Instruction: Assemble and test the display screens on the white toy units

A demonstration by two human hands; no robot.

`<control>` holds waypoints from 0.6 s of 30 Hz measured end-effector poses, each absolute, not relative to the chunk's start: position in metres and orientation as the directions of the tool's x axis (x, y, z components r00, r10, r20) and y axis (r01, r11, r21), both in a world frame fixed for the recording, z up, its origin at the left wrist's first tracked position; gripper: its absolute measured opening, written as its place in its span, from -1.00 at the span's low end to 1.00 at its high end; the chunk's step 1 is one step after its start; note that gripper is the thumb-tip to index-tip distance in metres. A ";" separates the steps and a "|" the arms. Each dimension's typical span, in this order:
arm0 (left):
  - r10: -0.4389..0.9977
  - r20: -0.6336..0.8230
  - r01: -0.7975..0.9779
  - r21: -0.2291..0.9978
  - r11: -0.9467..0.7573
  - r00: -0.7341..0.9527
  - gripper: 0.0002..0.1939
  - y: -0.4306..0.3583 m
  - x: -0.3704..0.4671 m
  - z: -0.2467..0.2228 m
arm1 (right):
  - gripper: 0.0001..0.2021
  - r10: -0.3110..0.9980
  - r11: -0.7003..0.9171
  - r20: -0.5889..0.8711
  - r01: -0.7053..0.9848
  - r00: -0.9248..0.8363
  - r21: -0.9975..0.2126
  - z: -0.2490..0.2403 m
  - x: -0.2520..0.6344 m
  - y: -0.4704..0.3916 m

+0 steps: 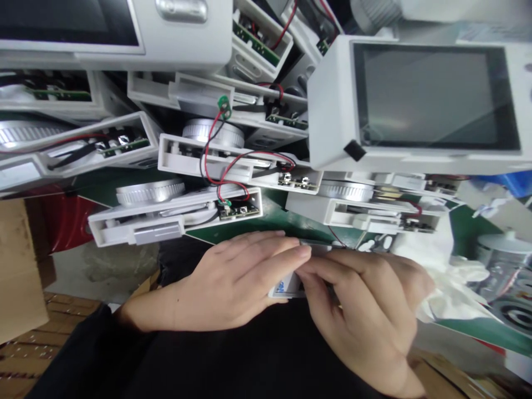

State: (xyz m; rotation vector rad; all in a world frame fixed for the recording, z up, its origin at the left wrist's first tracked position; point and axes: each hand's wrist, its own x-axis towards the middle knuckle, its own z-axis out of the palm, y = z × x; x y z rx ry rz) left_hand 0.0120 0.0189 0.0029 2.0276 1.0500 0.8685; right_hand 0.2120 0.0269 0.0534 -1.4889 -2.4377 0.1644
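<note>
A small grey-white casing (292, 284) with a blue mark on one corner lies between my hands, close to my body; most of it is covered by fingers. My left hand (236, 280) lies over its left side, the long fingers stretched across the top and gripping it. With thumb and forefinger pinched together, my right hand (366, 299) holds its right part, and what the fingertips press is hidden. Just beyond the hands stands an open white camera-like body (112, 224) with a ribbed silver ring (149, 192). Red and black wires (220, 180) carrying a small green board (224, 106) trail over another open body.
Several white camera-like housings with circuit boards crowd the green tabletop (274, 213). A unit with a dark screen (436, 100) stands at the right. Crumpled white tissue (453, 282) and a clear lidded jar (501, 263) sit right of my hands; a cardboard box (20, 271) is far left.
</note>
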 end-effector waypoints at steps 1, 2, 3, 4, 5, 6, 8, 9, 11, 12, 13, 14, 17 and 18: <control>0.859 0.237 0.391 0.813 -0.431 0.454 -0.55 0.019 0.012 0.003 | -0.86 0.885 0.463 0.179 0.854 -0.429 -0.239 0.053 0.213 0.027; 0.858 0.232 0.376 0.824 -0.423 0.457 -0.52 0.018 0.012 0.002 | -0.86 0.886 0.461 0.181 0.855 -0.427 -0.238 0.054 0.214 0.027; 0.859 0.227 0.364 0.834 -0.415 0.459 -0.50 0.018 0.011 0.002 | -0.87 0.888 0.456 0.185 0.858 -0.421 -0.236 0.054 0.214 0.027; 0.858 0.227 0.357 0.838 -0.413 0.461 -0.50 0.018 0.011 0.002 | -0.87 0.892 0.446 0.188 0.864 -0.410 -0.233 0.055 0.215 0.027; 0.856 0.233 0.354 0.837 -0.418 0.461 -0.50 0.018 0.011 0.002 | -0.87 0.895 0.440 0.189 0.868 -0.403 -0.232 0.056 0.215 0.027; 0.854 0.243 0.354 0.832 -0.428 0.460 -0.52 0.019 0.011 0.001 | -0.88 0.898 0.435 0.187 0.869 -0.399 -0.235 0.056 0.215 0.027; 0.850 0.263 0.368 0.813 -0.450 0.457 -0.55 0.019 0.011 0.001 | -0.91 0.903 0.425 0.179 0.870 -0.390 -0.250 0.058 0.214 0.027; 0.849 0.267 0.375 0.807 -0.456 0.457 -0.56 0.018 0.011 0.001 | -0.93 0.907 0.419 0.171 0.871 -0.385 -0.258 0.058 0.213 0.027; 0.849 0.259 0.379 0.808 -0.452 0.461 -0.54 0.017 0.011 0.000 | -0.97 0.911 0.411 0.156 0.872 -0.382 -0.266 0.058 0.212 0.028; 0.850 0.252 0.379 0.811 -0.447 0.463 -0.51 0.017 0.011 -0.001 | -0.97 0.911 0.411 0.151 0.872 -0.384 -0.266 0.059 0.211 0.028; 0.849 0.250 0.376 0.813 -0.445 0.465 -0.49 0.016 0.011 -0.001 | -0.97 0.909 0.415 0.146 0.870 -0.390 -0.265 0.059 0.212 0.029; 0.850 0.249 0.373 0.815 -0.443 0.465 -0.46 0.016 0.011 -0.001 | -0.97 0.907 0.422 0.141 0.867 -0.397 -0.266 0.059 0.212 0.030; 0.852 0.244 0.364 0.824 -0.433 0.463 -0.42 0.016 0.011 -0.001 | -0.94 0.900 0.436 0.131 0.857 -0.416 -0.274 0.059 0.213 0.035; 0.854 0.242 0.362 0.827 -0.430 0.461 -0.42 0.016 0.011 -0.001 | -0.92 0.897 0.442 0.120 0.853 -0.426 -0.277 0.059 0.212 0.037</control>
